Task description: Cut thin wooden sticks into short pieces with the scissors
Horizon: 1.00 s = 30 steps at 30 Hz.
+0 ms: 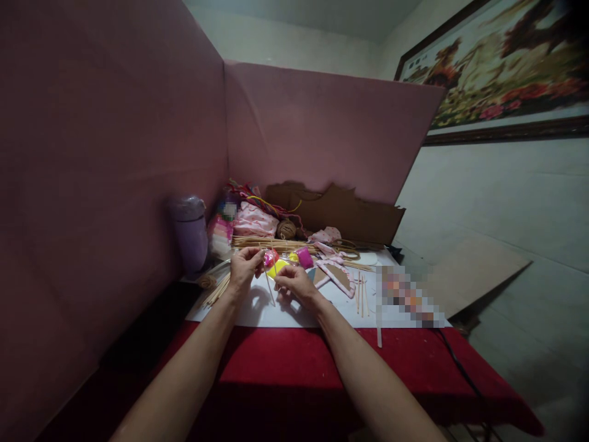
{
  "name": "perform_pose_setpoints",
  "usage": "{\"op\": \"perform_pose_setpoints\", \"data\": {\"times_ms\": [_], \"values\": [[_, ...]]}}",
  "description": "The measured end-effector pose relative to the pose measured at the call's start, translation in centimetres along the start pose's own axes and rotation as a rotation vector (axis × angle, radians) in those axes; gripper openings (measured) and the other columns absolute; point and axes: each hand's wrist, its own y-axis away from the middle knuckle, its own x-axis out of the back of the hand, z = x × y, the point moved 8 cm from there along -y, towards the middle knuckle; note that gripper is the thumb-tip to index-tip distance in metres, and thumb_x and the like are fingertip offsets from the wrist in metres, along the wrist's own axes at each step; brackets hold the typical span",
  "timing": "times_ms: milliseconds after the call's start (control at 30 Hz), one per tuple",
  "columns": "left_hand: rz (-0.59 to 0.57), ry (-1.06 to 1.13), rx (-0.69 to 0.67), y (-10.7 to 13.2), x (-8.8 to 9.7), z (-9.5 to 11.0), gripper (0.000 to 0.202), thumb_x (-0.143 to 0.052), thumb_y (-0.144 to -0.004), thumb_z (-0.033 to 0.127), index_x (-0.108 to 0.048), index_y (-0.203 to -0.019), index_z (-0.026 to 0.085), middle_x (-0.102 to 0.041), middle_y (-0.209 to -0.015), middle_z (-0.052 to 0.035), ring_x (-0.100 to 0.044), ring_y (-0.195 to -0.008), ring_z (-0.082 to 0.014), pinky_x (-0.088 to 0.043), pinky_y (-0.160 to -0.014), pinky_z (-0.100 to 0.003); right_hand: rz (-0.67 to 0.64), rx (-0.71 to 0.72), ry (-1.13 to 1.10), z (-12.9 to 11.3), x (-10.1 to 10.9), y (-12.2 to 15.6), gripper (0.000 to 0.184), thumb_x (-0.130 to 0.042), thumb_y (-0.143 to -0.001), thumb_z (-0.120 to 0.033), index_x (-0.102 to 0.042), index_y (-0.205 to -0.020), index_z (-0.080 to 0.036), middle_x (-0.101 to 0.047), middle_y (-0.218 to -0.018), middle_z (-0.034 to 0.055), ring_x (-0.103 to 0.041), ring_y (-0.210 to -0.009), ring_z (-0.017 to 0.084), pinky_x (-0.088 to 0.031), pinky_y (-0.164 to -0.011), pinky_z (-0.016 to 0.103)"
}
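Observation:
My left hand (245,267) is closed around the top of a thin wooden stick (269,288) that slants down to the white sheet (285,313). Beside it, my right hand (294,283) has its fingers pinched near the stick's lower part. Just behind both hands lies a clear packet of coloured pieces, pink, yellow and magenta (288,259). What the right fingers pinch is too small to name.
A purple lidded cup (189,232) stands at the left by the pink partition (115,153). Bundled sticks (271,243), a twine ball (286,229), pink cloth (255,221), cardboard pieces (340,212) and loose sticks (361,294) crowd the table's back. Red cloth (294,356) covers the front edge.

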Motion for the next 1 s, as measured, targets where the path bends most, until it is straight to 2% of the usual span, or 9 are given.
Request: {"op": "perform_pose_setpoints", "data": {"times_ms": [200,267,367,467,600,700,800,900,1000], "values": [[-0.036,-0.042,0.038,0.3,-0.2,-0.5,0.04,-0.076,-0.052,0.043,-0.054,-0.065,0.013,-0.05,-0.04,0.0051,-0.039,-0.03,-0.0048,-0.026,-0.029,-0.016,0.091,0.026,0.064,-0.1,0.8,-0.2,0.011,-0.059,-0.065,-0.025,-0.052,-0.069,-0.018,-0.057,-0.051,-0.0053,-0.051,-0.034,0.009,-0.036,-0.031,0.017],[-0.044,-0.062,0.052,0.4,-0.3,-0.7,0.039,-0.075,-0.054,0.043,-0.054,-0.066,0.013,-0.05,-0.039,0.0052,-0.039,-0.03,-0.0049,-0.025,-0.029,-0.015,0.153,0.075,0.129,-0.3,1.3,-0.4,0.006,-0.056,-0.067,-0.023,-0.054,-0.067,-0.017,-0.055,-0.048,-0.0059,-0.047,-0.033,0.007,-0.034,-0.033,0.017],[-0.047,-0.091,0.066,0.5,-0.3,-0.9,0.039,-0.074,-0.055,0.043,-0.054,-0.068,0.013,-0.049,-0.038,0.0051,-0.039,-0.029,-0.0054,-0.024,-0.029,-0.015,0.223,0.183,0.236,-1.0,1.9,-0.7,0.011,-0.054,-0.069,-0.023,-0.055,-0.061,-0.016,-0.054,-0.047,-0.0055,-0.044,-0.036,0.006,-0.034,-0.037,0.016],[-0.064,-0.101,0.065,0.4,-0.4,-1.1,0.039,-0.074,-0.055,0.044,-0.054,-0.067,0.013,-0.05,-0.038,0.0047,-0.04,-0.029,-0.0059,-0.023,-0.028,-0.015,0.242,0.234,0.296,-1.1,2.0,-0.9,0.014,-0.053,-0.07,-0.023,-0.054,-0.058,-0.017,-0.053,-0.047,-0.0049,-0.045,-0.041,0.007,-0.035,-0.042,0.017],[-0.084,-0.103,0.063,0.3,-0.4,-1.2,0.038,-0.074,-0.055,0.043,-0.053,-0.066,0.013,-0.05,-0.037,0.004,-0.04,-0.028,-0.006,-0.025,-0.028,-0.015,0.249,0.268,0.348,-1.3,1.7,-0.9,0.009,-0.052,-0.067,-0.02,-0.054,-0.059,-0.017,-0.054,-0.05,-0.0048,-0.047,-0.046,0.008,-0.038,-0.047,0.019],[-0.04,-0.11,0.055,0.3,0.0,-1.1,0.038,-0.074,-0.054,0.043,-0.053,-0.068,0.013,-0.05,-0.037,0.0043,-0.041,-0.029,-0.0067,-0.025,-0.028,-0.016,0.295,0.313,0.426,-2.1,2.0,-0.5,0.004,-0.054,-0.064,-0.018,-0.056,-0.06,-0.017,-0.055,-0.054,-0.004,-0.05,-0.051,0.009,-0.039,-0.05,0.02],[0.046,-0.082,-0.005,0.2,0.6,-0.3,0.036,-0.073,-0.056,0.041,-0.053,-0.069,0.014,-0.05,-0.038,0.0055,-0.04,-0.029,-0.0063,-0.026,-0.027,-0.016,0.412,0.341,0.466,-3.4,3.4,0.3,0.003,-0.056,-0.062,-0.019,-0.054,-0.06,-0.017,-0.055,-0.055,-0.004,-0.051,-0.052,0.01,-0.041,-0.05,0.02],[0.137,-0.032,-0.088,0.2,1.3,0.7,0.033,-0.072,-0.056,0.036,-0.052,-0.07,0.015,-0.051,-0.04,0.0062,-0.042,-0.029,-0.007,-0.026,-0.027,-0.016,0.541,0.349,0.394,-4.5,5.2,1.2,0.005,-0.053,-0.067,-0.023,-0.051,-0.067,-0.018,-0.056,-0.055,-0.0044,-0.052,-0.048,0.011,-0.041,-0.045,0.019],[0.178,-0.016,-0.106,0.2,1.6,1.0,0.03,-0.071,-0.057,0.034,-0.051,-0.069,0.015,-0.051,-0.041,0.0063,-0.042,-0.03,-0.0073,-0.026,-0.026,-0.016,0.546,0.335,0.418,-4.6,5.6,1.3,0.011,-0.05,-0.074,-0.028,-0.051,-0.069,-0.018,-0.057,-0.053,-0.0037,-0.052,-0.044,0.01,-0.041,-0.042,0.019]]}}
